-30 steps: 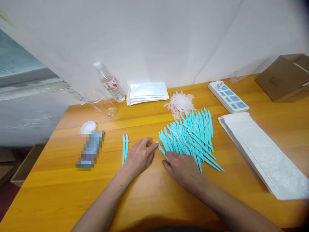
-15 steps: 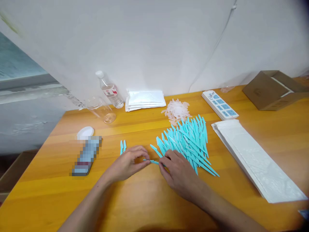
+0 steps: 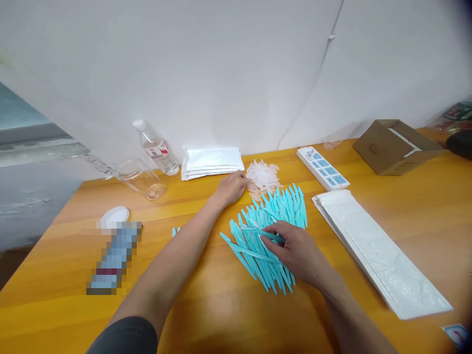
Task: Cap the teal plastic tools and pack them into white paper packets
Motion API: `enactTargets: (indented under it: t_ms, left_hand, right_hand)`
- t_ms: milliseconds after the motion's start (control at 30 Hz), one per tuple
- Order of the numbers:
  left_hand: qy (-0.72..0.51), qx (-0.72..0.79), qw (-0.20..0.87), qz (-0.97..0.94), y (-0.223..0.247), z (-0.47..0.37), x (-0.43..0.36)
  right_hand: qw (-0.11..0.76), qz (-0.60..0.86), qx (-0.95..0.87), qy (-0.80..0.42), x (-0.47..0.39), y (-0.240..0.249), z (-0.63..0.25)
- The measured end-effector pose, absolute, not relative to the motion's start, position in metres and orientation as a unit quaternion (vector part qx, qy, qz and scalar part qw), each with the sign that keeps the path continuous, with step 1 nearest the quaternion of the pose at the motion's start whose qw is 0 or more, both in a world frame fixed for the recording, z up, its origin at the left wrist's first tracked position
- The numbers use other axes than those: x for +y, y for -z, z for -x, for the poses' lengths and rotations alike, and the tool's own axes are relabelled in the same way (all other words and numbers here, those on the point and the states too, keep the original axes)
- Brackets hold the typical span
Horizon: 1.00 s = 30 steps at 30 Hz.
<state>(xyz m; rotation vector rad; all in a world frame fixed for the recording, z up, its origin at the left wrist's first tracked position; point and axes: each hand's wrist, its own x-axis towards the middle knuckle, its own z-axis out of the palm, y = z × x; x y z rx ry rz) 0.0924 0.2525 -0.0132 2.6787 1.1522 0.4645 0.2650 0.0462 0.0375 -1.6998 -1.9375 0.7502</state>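
Observation:
My left hand [image 3: 233, 187] reaches to the left edge of a heap of small translucent blade covers [image 3: 262, 174]. Its fingertips are pinched on a cover there, partly hidden by the fingers. A turquoise eyebrow razor [image 3: 251, 229] is gripped between the thumb and fingers of my right hand [image 3: 289, 243], its blade end pointing left. Below that hand lies a large pile of the same turquoise razors [image 3: 295, 204]. Two more razors [image 3: 176, 231] lie apart to the left, mostly covered by my left forearm.
White packets [image 3: 212, 161], a water bottle [image 3: 159, 151] and a clear jar [image 3: 142, 179] stand along the wall. A lid [image 3: 115, 216] and a blurred phone [image 3: 116, 258] are at left. To the right are a power strip [image 3: 322, 168], a long white bag [image 3: 383, 255] and a cardboard box [image 3: 391, 147].
My left hand has let go of the razor and moved up and right to the blade covers. My right hand has moved right with the razor, over the pile. The view has shifted slightly.

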Motion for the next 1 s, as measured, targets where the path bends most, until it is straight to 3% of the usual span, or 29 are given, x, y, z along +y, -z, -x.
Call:
enactTargets:
  t_ms: [267, 500, 600, 733, 1000]
  left_hand:
    - [-0.155, 0.347, 0.119, -0.917, 0.004, -0.082, 0.253]
    - [-0.273, 0.505, 0.394, -0.717, -0.029, -0.005, 0.137]
    - [-0.297, 0.561, 0.451, -0.627, -0.029, 0.028, 0.076]
    - [-0.325, 0.569, 0.471, -0.591, -0.019, 0.040, 0.034]
    - [-0.327, 0.541, 0.477, -0.610, -0.013, 0.029, 0.024]
  right_hand:
    - [0.231, 0.593, -0.714, -0.291, 0.050, -0.026, -0.268]
    - [0.207, 0.546, -0.762, -0.280, 0.051, -0.031, -0.263]
    - [0.184, 0.503, -0.795, -0.286, 0.051, -0.034, -0.254]
    - [0.156, 0.465, -0.822, -0.289, 0.049, -0.038, -0.240]
    - [0.134, 0.451, -0.834, -0.288, 0.045, -0.047, -0.231]
